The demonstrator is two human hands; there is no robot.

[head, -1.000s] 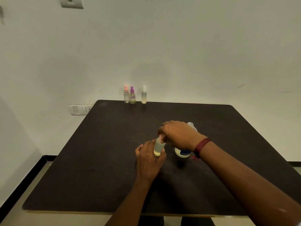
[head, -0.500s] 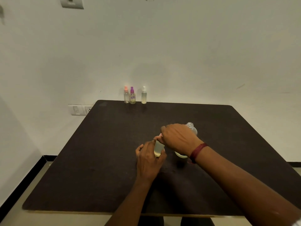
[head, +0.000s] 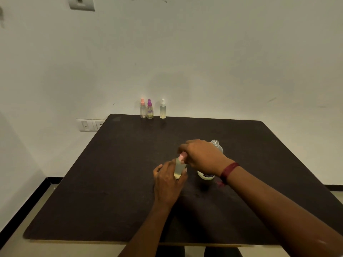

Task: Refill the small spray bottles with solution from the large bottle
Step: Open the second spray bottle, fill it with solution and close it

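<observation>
frosted cylindrical bottle (head: 179,168), pink cap (head: 183,156), matte table (head: 111,182)

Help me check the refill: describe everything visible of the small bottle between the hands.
The small spray bottle is a slim, frosted, plastic-looking cylinder with pale yellowish liquid low inside and a pink top. It leans slightly, over the middle of the dark table. The left hand grips its body; the right hand pinches the pink top. Whether its base touches the table is hidden.
</observation>
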